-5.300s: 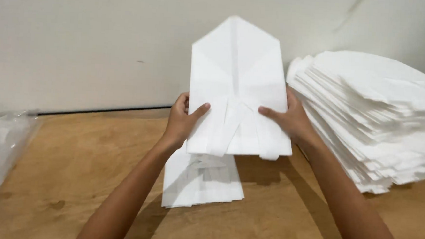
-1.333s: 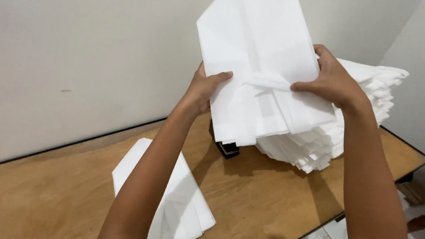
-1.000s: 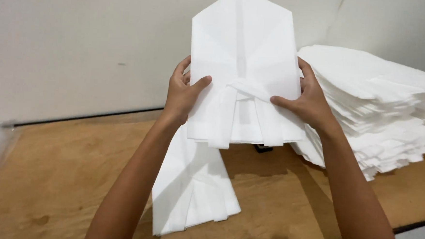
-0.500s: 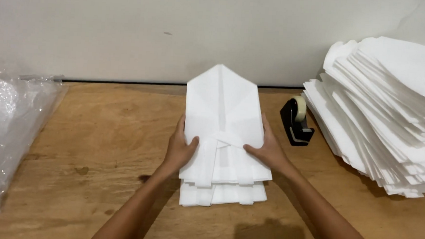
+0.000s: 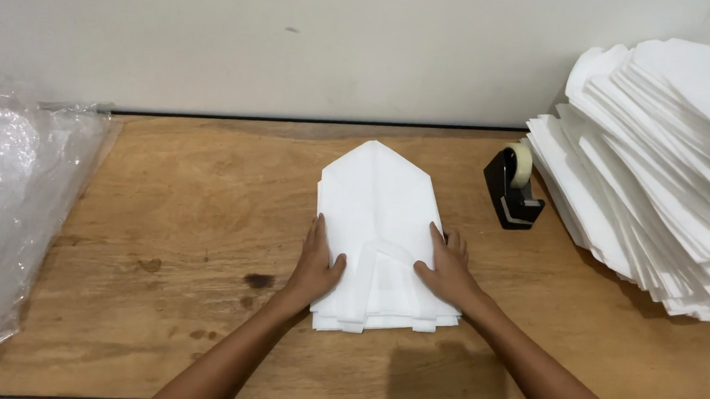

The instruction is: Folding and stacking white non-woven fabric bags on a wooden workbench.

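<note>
Over on the far left, a clear plastic bag (image 5: 22, 214) slumps across the end of the bench (image 5: 176, 214), and what's inside it is impossible to make out through the crinkled film; the bag runs off the picture's edge too. Centre stage: a folded white garment (image 5: 378, 217) lies flat on the wood, its pointed end aimed at the wall, and thin white layers peeking out at its near edge say there's a small pile under it. The left hand (image 5: 317, 264) sits flat against the garment's left side, fingers together and pointing away, thumb laid over onto the fabric. The right hand (image 5: 447, 269) mirrors it on the right side, fingers spread a little, thumb pressing on the folded band across the middle. Neither hand is pinching anything, both are just pressing down. Just right of the pile, a black tape dispenser (image 5: 512, 187) with a pale roll stands apart from it. Beyond that, a tall stack of white folded pieces (image 5: 656, 167) fans out, cut off by the right edge.
</note>
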